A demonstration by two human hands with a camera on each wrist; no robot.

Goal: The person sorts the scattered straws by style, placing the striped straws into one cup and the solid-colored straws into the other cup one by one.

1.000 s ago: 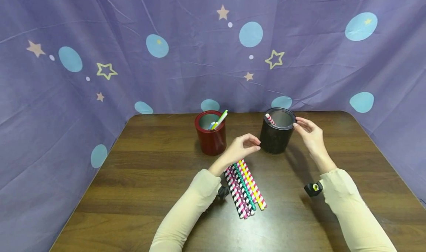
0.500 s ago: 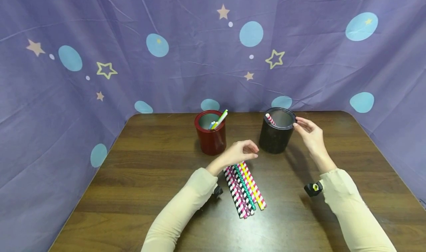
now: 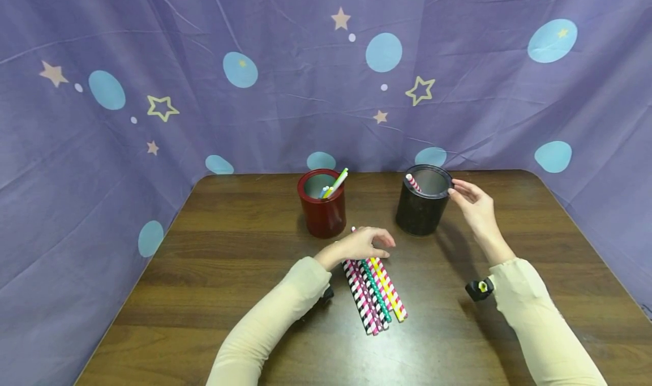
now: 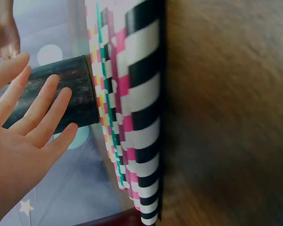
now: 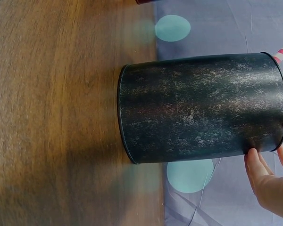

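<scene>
My left hand (image 3: pixel 360 243) hovers over the upper ends of a row of striped and dotted paper straws (image 3: pixel 374 295) on the table, partly covering them. Its fingers are spread and hold nothing, as the left wrist view shows. My right hand (image 3: pixel 476 207) holds the right side of the rim of a black canister (image 3: pixel 423 210), which stands upright. In the right wrist view its fingertips (image 5: pixel 254 157) press against the canister's side near the top. One red-and-white striped straw (image 3: pixel 414 183) leans inside the canister, its end above the rim.
A dark red canister (image 3: pixel 325 216) stands left of the black one, with several thin green, white, blue and yellow sticks (image 3: pixel 337 183) in it. The wooden table (image 3: pixel 229 295) ends at a purple curtain (image 3: pixel 285 120) behind. Dark wrist cameras (image 3: pixel 480 290) hang beneath the sleeves.
My left hand has moved away from the black canister, down and slightly left, over the straws' upper ends. The right hand and both canisters have stayed put.
</scene>
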